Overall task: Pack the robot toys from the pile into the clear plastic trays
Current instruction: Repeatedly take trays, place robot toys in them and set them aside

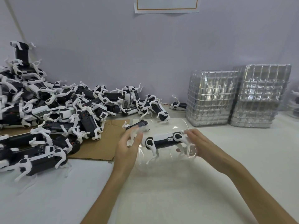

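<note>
Robot toy lies on its side at the centre of the head view, bedded in a clear tray. At its leg end the left hand pinches it between thumb and curled fingers. The right hand curls round the opposite end at the tray's rim, probably steadying the toy while its legs seat in the moulded hollow. At 9 o'clock the pile heaps partly on cardboard, within easy reach. Stacked trays wait at 2 o'clock. A white surface carries everything. Behind it stands a pale wall, with a paper sheet at 12 o'clock.
</note>
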